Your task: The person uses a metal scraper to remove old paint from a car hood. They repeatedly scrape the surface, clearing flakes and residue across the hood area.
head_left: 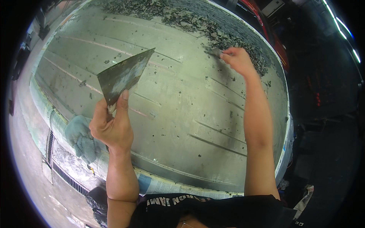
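In my left hand (114,125) is a wide, flat scraper (125,74), its handle end pinched between thumb and fingers. The blade is raised over the large pale-grey ribbed panel (171,102), which looks like a vehicle roof. My right arm reaches far forward. At its end my right hand (238,60) pinches a small grey flat piece (216,52), beside the edge of the loose flakes; whether it is a flake or a tool I cannot tell. Dark peeled flakes (182,21) lie heaped along the panel's far and right side. Smaller bits are scattered over the bare part.
A grey-green cloth (81,138) hangs over the panel's left edge. Printed paper (163,186) lines the near edge. A black plastic bag (98,203) sits on the floor near a drain grate (68,178). Something red, like a car body (262,19), stands beyond the far right edge.
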`<control>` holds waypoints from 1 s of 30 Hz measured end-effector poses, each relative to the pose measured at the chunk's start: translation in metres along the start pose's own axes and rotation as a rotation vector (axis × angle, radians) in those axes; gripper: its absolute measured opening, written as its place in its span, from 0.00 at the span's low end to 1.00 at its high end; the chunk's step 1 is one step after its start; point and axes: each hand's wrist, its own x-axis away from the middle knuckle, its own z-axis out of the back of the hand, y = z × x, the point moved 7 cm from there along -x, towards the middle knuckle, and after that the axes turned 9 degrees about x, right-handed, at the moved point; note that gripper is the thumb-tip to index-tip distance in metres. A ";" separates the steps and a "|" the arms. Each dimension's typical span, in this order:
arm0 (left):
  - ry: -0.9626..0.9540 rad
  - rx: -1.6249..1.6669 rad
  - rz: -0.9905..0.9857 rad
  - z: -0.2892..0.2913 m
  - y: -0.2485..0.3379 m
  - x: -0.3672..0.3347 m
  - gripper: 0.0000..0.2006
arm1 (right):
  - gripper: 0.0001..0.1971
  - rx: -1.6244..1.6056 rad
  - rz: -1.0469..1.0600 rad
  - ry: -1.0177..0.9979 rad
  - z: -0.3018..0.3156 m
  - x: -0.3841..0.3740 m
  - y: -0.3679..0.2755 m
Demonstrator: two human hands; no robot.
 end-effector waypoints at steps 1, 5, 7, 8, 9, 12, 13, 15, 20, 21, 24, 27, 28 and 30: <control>0.012 0.033 -0.020 -0.001 0.001 -0.001 0.09 | 0.17 0.076 0.046 0.095 0.002 -0.007 -0.009; 0.048 0.102 -0.050 0.000 0.002 -0.004 0.08 | 0.16 -0.043 -0.115 -0.095 0.024 -0.016 -0.014; 0.050 0.084 -0.024 0.003 0.002 -0.003 0.08 | 0.16 0.048 -0.133 -0.191 0.043 -0.006 -0.001; 0.045 0.062 -0.003 0.005 0.002 -0.002 0.09 | 0.16 0.107 -0.173 -0.220 0.048 0.000 0.004; 0.038 0.045 0.015 0.005 0.001 -0.002 0.09 | 0.16 0.136 -0.152 -0.184 0.052 0.006 0.005; 0.033 0.078 -0.023 0.000 0.002 -0.002 0.09 | 0.15 0.192 -0.089 -0.048 0.047 0.022 0.013; 0.030 0.068 -0.015 -0.001 0.001 -0.001 0.09 | 0.16 0.193 -0.068 0.009 0.037 0.027 0.009; 0.029 0.034 0.002 0.001 0.000 -0.002 0.09 | 0.16 0.207 -0.057 0.073 0.025 0.039 -0.003; 0.025 0.097 -0.061 0.000 -0.001 -0.002 0.09 | 0.17 0.234 -0.115 0.087 0.026 0.058 -0.011; 0.014 0.108 -0.074 0.000 0.001 -0.001 0.09 | 0.17 0.243 -0.113 0.117 0.023 0.059 -0.013; -0.015 0.024 0.001 -0.002 -0.003 -0.001 0.09 | 0.17 0.251 -0.154 0.134 0.020 0.048 -0.017; 0.041 0.138 -0.017 0.004 -0.001 -0.005 0.10 | 0.19 0.249 -0.125 0.007 0.033 0.054 -0.009; 0.037 0.119 -0.018 0.004 -0.001 -0.003 0.10 | 0.19 0.171 -0.152 -0.018 0.035 0.057 -0.007; 0.026 0.090 -0.026 0.003 0.000 -0.002 0.10 | 0.20 0.013 -0.209 -0.058 0.039 0.066 -0.007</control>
